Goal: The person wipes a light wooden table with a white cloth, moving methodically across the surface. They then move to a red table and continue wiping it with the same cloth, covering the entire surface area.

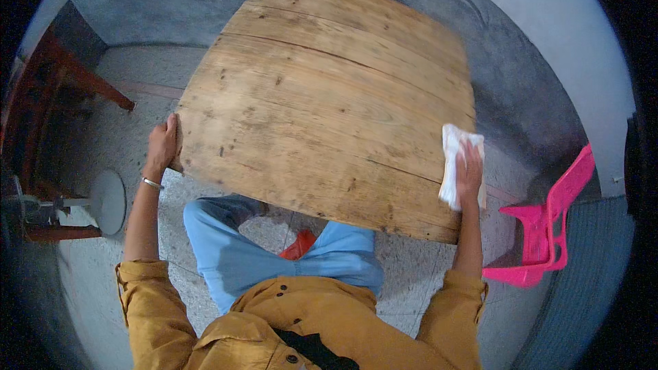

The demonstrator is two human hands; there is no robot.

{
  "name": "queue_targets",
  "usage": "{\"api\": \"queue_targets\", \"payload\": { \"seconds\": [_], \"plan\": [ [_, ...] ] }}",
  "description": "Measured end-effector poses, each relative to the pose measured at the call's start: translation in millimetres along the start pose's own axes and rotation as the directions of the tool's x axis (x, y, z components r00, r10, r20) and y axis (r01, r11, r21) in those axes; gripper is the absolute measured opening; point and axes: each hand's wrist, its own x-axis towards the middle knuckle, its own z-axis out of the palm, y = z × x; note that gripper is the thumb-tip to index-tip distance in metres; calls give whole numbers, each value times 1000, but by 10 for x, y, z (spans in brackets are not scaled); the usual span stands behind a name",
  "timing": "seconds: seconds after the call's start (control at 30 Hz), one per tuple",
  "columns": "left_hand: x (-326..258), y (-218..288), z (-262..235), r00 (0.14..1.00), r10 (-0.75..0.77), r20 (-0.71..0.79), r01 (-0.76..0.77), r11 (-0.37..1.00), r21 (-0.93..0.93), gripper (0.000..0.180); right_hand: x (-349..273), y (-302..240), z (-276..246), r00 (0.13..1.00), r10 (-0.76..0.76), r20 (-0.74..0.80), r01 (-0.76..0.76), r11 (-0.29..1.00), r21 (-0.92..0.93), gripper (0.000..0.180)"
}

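A square wooden tabletop [322, 103] of worn planks, with dark knots and cracks, lies in front of my knees, turned slightly. My left hand [163, 142] grips its left edge near the front corner, fingers closed round the wood. On the right side of the planks, my right hand [469, 168] lies flat with stretched fingers on a folded white cloth [449, 164], pressing it to the surface near the right edge. The cloth hangs slightly to the edge there. What supports the tabletop underneath is hidden.
A pink plastic chair [545, 233] stands to the right, beside a blue-grey ribbed surface [579, 288]. On the left are reddish-brown wooden furniture legs [96, 82] and a round grey disc [108, 202]. A dark grey wall [171, 0] rises behind. Something red [299, 244] lies between my legs.
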Motion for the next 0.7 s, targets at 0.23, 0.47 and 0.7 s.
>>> {"api": "queue_targets", "payload": {
  "seconds": [0.23, 0.47, 0.7],
  "plan": [
    [19, -177, 4, 998, 42, -54, -43, 999, -22, 68, 182, -978, 18, 987, -74, 141, 61, 993, 99, 38],
    [-87, -105, -74, 998, 24, -56, -24, 1000, 5, 64, -802, -1048, -460, 977, 58, 207, -60, 998, 5, 40],
    [4, -60, 13, 1000, 14, 4, -14, 999, -34, 64, 17, 1, 71, 990, 138, 33, -136, 989, -56, 40]
  ]
}}
